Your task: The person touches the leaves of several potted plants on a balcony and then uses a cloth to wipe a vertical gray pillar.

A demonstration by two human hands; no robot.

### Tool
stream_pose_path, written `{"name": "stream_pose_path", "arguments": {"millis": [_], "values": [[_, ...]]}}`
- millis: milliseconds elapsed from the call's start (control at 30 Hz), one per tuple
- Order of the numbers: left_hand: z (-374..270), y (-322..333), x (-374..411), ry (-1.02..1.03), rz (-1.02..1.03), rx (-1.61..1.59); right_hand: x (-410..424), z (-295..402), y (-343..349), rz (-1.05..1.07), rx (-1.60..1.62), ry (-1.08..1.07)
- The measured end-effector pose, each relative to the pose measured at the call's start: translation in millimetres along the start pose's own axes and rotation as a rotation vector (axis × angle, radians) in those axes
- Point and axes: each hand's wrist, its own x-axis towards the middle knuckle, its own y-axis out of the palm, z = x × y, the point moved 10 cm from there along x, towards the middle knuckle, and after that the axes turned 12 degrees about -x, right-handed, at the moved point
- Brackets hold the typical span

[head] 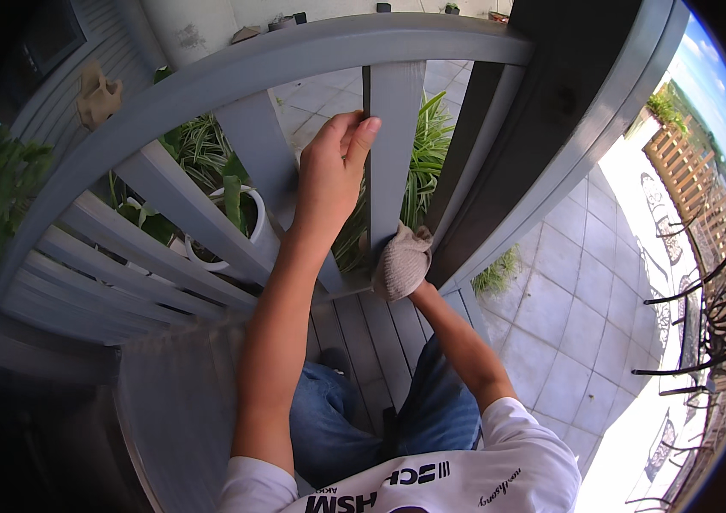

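A grey-painted railing with a curved top rail (363,38) and upright slats stands before me. My left hand (336,154) has its thumb and fingers closed at the left edge of one slat (396,128), in its upper part. Near the foot of that same slat, my right hand (422,292) presses a beige knitted cloth (403,266) against it. The cloth is bunched over the fingers and hides most of that hand.
Potted plants stand behind the slats, one in a white pot (263,218). A dark post (516,147) rises right of the slat. Grey boards (363,340) lie underfoot, a tiled floor (558,288) to the right. Black metal furniture (722,320) stands at the far right.
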Motion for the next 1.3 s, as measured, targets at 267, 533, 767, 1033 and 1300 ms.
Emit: {"name": "stream_pose_path", "arguments": {"millis": [267, 533, 767, 1033, 1300], "values": [[-6.9, -7.0, -3.5, 0.02, -0.037, 0.026, 103.2, 210.6, -160.1, -0.182, -0.421, -0.531], [-9.2, -2.9, -4.4, -0.02, -0.024, -0.036, 92.3, 99.1, -84.9, -0.27, -0.142, -0.276], [-19.0, 5.2, -6.2, 0.089, -0.048, 0.155, -9.7, -8.5, 22.2, -0.243, -0.284, -0.169], [-7.1, -8.4, -3.4, 0.044, -0.046, 0.11, -39.8, 17.0, 32.5, 0.378, 0.57, 0.308], [-22.1, -5.8, -3.6, -0.025, -0.015, 0.127, 110.2, 155.6, -145.8, -0.343, -0.007, -0.236]]}}
